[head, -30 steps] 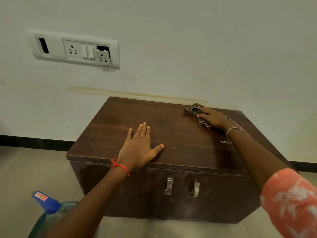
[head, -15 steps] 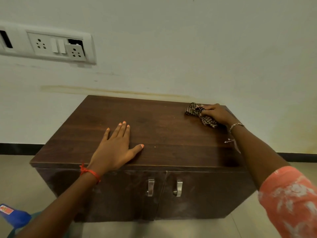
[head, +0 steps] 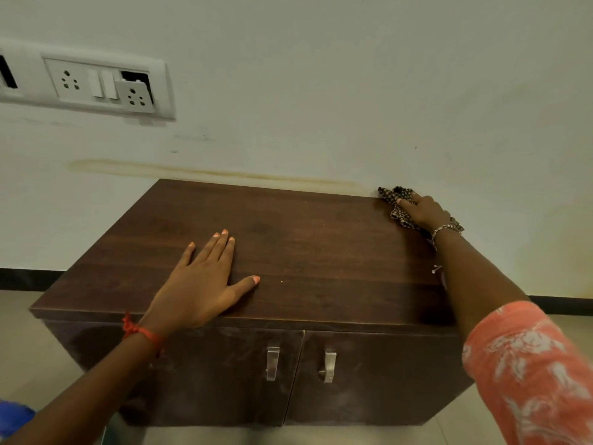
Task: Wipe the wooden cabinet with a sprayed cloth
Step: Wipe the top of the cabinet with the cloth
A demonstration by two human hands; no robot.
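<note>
Right hand [head: 423,211] presses the limp checked cloth [head: 396,200] flat into the far right corner of the wooden cabinet [head: 321,252], fingers spread over the soft bunch, pinned not pinched, while the left hand [head: 200,284] lies flat and empty, bracing.

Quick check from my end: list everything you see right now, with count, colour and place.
cabinet: 1, dark brown wood, against the wall
door handles: 2, silver, centre of the cabinet front
cloth: 1, dark checked, back right corner of the cabinet top
socket panel: 1, white, wall upper left, one module hanging loose
blue object: 1, bottom left edge, cut off
left hand: flat and open on the cabinet top, red thread at the wrist
right hand: pressing the cloth, silver bracelet, coral floral sleeve
</note>
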